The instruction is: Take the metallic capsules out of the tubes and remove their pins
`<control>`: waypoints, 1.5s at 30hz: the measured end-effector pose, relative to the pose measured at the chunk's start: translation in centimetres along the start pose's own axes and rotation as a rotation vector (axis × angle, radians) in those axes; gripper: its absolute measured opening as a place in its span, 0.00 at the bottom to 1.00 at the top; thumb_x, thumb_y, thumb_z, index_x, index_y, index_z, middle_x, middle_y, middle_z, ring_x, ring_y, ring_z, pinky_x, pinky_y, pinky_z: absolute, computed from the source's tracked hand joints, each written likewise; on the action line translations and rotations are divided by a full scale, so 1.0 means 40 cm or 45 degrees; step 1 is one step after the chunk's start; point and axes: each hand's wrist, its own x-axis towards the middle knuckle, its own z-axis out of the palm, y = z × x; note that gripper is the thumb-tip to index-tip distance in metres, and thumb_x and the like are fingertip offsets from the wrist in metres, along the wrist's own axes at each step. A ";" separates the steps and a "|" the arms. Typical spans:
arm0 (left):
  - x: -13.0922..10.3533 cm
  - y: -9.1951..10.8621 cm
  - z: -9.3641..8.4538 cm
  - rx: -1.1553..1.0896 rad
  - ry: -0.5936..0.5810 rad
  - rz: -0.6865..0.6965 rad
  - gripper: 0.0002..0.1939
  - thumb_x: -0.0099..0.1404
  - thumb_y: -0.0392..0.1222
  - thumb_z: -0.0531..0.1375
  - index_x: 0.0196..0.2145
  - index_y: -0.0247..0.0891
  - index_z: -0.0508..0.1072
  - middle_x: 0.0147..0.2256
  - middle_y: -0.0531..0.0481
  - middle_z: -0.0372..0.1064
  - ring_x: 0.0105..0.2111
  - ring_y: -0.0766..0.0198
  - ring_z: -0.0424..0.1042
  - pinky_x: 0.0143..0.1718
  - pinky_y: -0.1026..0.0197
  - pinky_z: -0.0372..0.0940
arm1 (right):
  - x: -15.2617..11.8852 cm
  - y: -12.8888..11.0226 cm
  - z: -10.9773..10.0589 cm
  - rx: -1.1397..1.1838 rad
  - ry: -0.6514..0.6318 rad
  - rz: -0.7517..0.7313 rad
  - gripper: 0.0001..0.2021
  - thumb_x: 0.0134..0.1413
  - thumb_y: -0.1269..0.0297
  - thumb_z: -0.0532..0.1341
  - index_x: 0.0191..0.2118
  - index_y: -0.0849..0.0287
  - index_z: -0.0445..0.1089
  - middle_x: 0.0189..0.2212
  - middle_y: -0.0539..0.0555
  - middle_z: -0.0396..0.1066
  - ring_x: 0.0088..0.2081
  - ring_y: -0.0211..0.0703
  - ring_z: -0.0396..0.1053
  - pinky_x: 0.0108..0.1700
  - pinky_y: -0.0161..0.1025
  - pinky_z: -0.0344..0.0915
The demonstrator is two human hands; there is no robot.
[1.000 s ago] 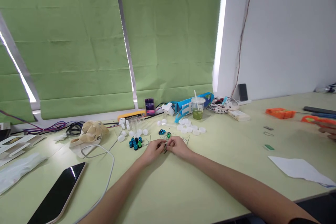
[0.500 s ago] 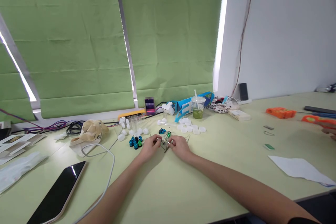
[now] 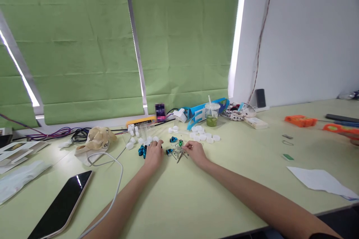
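My left hand (image 3: 154, 155) lies over the right part of a small pile of shiny blue knob-like pieces (image 3: 141, 151), its fingers stretched forward and hiding some of them. To the right, my right hand (image 3: 196, 152) is closed in a pinch at the edge of a loose heap of thin metal pieces (image 3: 177, 152); what sits between its fingertips is too small to make out. One blue piece (image 3: 169, 151) lies at the heap's left side. Behind it are another blue piece (image 3: 173, 139) and a green one (image 3: 181, 143).
Several white round caps (image 3: 208, 136) and clear tubes (image 3: 144, 130) lie behind my hands. Farther back stands a cup with green drink (image 3: 211, 115). A phone (image 3: 61, 205), a white cable (image 3: 119, 183) and a cloth bag (image 3: 97, 142) are left; orange tools (image 3: 300, 121) and paper (image 3: 322, 181) right.
My left hand has moved left from the metal heap onto the pile of blue pieces. A blue piece now shows at the heap's left side. My right hand stays nearly in place.
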 end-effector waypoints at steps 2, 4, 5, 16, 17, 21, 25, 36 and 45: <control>-0.006 0.006 -0.007 0.094 0.012 -0.019 0.12 0.57 0.31 0.49 0.37 0.36 0.69 0.35 0.40 0.67 0.45 0.48 0.59 0.44 0.48 0.52 | 0.000 0.001 0.001 0.065 -0.026 -0.007 0.09 0.44 0.62 0.60 0.22 0.62 0.69 0.19 0.51 0.68 0.22 0.37 0.64 0.27 0.32 0.58; -0.009 0.009 -0.015 0.246 0.011 -0.050 0.11 0.57 0.32 0.49 0.34 0.35 0.70 0.36 0.38 0.67 0.46 0.45 0.56 0.43 0.45 0.49 | -0.001 0.003 0.003 0.112 -0.053 -0.018 0.09 0.46 0.63 0.58 0.24 0.62 0.69 0.20 0.51 0.69 0.22 0.37 0.64 0.27 0.32 0.59; -0.010 0.011 -0.019 0.329 0.012 -0.065 0.11 0.56 0.31 0.49 0.34 0.34 0.70 0.37 0.37 0.67 0.46 0.45 0.56 0.43 0.45 0.49 | -0.001 0.004 0.005 0.123 -0.062 -0.021 0.08 0.46 0.63 0.57 0.25 0.62 0.69 0.20 0.51 0.69 0.22 0.36 0.64 0.26 0.32 0.60; -0.017 0.050 0.013 0.166 -0.129 0.210 0.12 0.63 0.41 0.50 0.38 0.39 0.71 0.40 0.43 0.66 0.45 0.51 0.57 0.42 0.51 0.49 | -0.001 0.012 0.007 0.034 -0.063 -0.035 0.08 0.46 0.65 0.56 0.28 0.62 0.71 0.20 0.51 0.67 0.20 0.35 0.62 0.25 0.31 0.58; -0.016 0.050 0.017 0.155 -0.139 0.198 0.11 0.62 0.40 0.51 0.37 0.39 0.72 0.40 0.43 0.67 0.45 0.51 0.58 0.42 0.51 0.50 | -0.001 0.010 0.006 0.012 -0.061 -0.047 0.08 0.46 0.65 0.57 0.28 0.62 0.72 0.20 0.50 0.67 0.21 0.36 0.62 0.25 0.31 0.58; -0.010 0.043 0.021 0.108 -0.121 0.179 0.07 0.60 0.38 0.54 0.34 0.38 0.71 0.37 0.44 0.68 0.43 0.52 0.60 0.40 0.53 0.51 | -0.010 -0.004 0.003 -0.056 -0.125 -0.126 0.08 0.47 0.64 0.57 0.29 0.61 0.72 0.18 0.49 0.65 0.21 0.35 0.59 0.25 0.30 0.55; -0.007 0.041 0.019 0.030 -0.085 0.162 0.05 0.59 0.38 0.54 0.35 0.38 0.67 0.34 0.46 0.68 0.39 0.57 0.63 0.37 0.58 0.55 | -0.020 -0.014 0.011 -0.025 -0.222 -0.207 0.10 0.49 0.62 0.56 0.31 0.61 0.72 0.18 0.48 0.64 0.21 0.34 0.58 0.25 0.30 0.55; -0.010 0.073 0.015 -0.579 -0.064 -0.015 0.07 0.54 0.44 0.56 0.26 0.38 0.62 0.21 0.55 0.64 0.21 0.67 0.63 0.24 0.65 0.55 | -0.025 -0.020 0.013 0.029 -0.250 -0.222 0.10 0.49 0.61 0.56 0.31 0.60 0.72 0.18 0.48 0.63 0.20 0.34 0.56 0.24 0.30 0.52; -0.015 0.087 0.000 -0.747 -0.079 -0.099 0.11 0.53 0.47 0.58 0.26 0.37 0.63 0.21 0.54 0.64 0.20 0.68 0.62 0.23 0.65 0.56 | -0.020 0.000 0.029 0.101 -0.260 -0.183 0.12 0.49 0.59 0.56 0.31 0.60 0.72 0.17 0.48 0.62 0.20 0.34 0.56 0.23 0.30 0.51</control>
